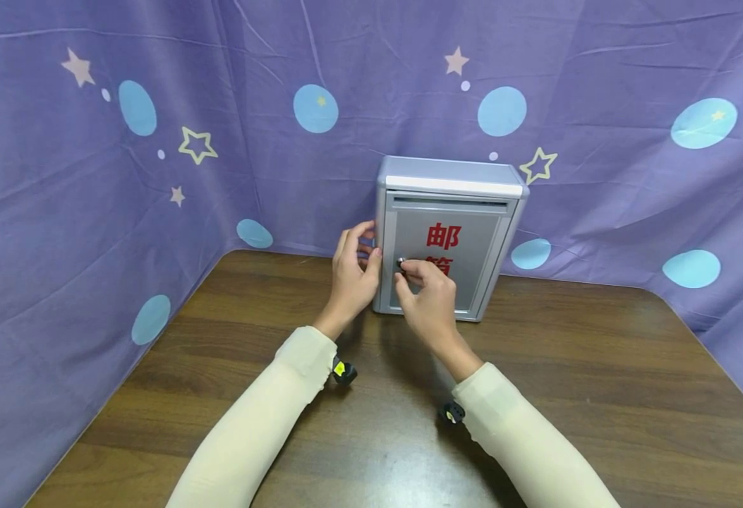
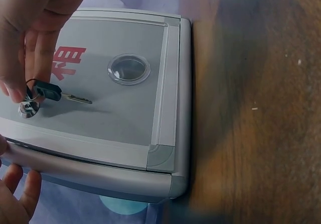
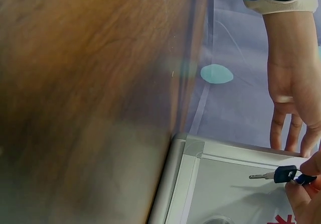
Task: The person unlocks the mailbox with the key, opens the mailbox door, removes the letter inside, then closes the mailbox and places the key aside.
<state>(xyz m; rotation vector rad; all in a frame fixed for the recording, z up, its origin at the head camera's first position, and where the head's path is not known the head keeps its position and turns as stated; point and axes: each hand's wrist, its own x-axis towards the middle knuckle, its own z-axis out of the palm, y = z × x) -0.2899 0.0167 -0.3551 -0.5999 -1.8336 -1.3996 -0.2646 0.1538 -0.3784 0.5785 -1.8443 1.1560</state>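
Observation:
A silver-grey metal mailbox (image 1: 482, 243) with red characters on its door stands upright at the back of the table. My right hand (image 1: 431, 303) pinches a key (image 3: 304, 179) at the door lock (image 2: 29, 110), near the door's left edge. From the same ring dangles a second key with a dark head (image 2: 47, 90), its blade free over the door. My left hand (image 1: 353, 279) rests against the mailbox's left side, thumb at the front edge and the other fingers, fairly straight, along the side wall.
Behind the mailbox hangs a purple curtain (image 1: 371, 92) with stars and blue ovals, which also runs along the left side. The brown wooden table (image 1: 600, 367) spreads out in front. A round clear window (image 2: 129, 69) sits low on the door, and a slot (image 1: 450, 204) crosses its top.

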